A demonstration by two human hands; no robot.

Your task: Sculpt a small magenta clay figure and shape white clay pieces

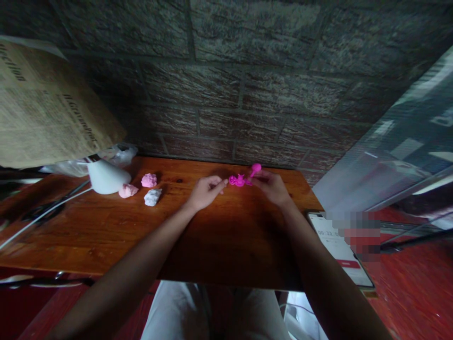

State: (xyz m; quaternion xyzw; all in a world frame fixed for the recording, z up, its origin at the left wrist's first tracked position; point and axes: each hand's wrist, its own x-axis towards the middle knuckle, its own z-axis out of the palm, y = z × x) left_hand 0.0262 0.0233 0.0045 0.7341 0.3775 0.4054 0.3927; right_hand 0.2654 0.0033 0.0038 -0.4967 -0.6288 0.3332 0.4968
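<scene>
Between the left hand (207,191) and the right hand (272,188), a small magenta toy (240,180) is placed, with a round, wheel-like end turned toward the left fingers and a slimmer end toward the right ones. A magenta stick with a round head (256,167) is grasped by the right fingers, its head raised just beyond their tips. The left fingers are curled, the thumb brought right beside the wheel-like end; whether it is gripped or only touched cannot be told. Whether the toy is rested on the wooden worktop (230,231) or held slightly above it cannot be told either.

To the left of the left fingers, well apart, three crumpled lumps are set near one another: a pink one (149,180), a white one (153,197) nearer the body, and a paler pink one (128,191) just beside the white lamp base (106,177). Above that base, a shade (53,104) printed like newspaper is carried. Beyond the fingers, the worktop is bordered by a dark block wall (219,85). To the right of the right fingers, nearer the body, a phone (336,243) is laid, partly covered by the right forearm.
</scene>
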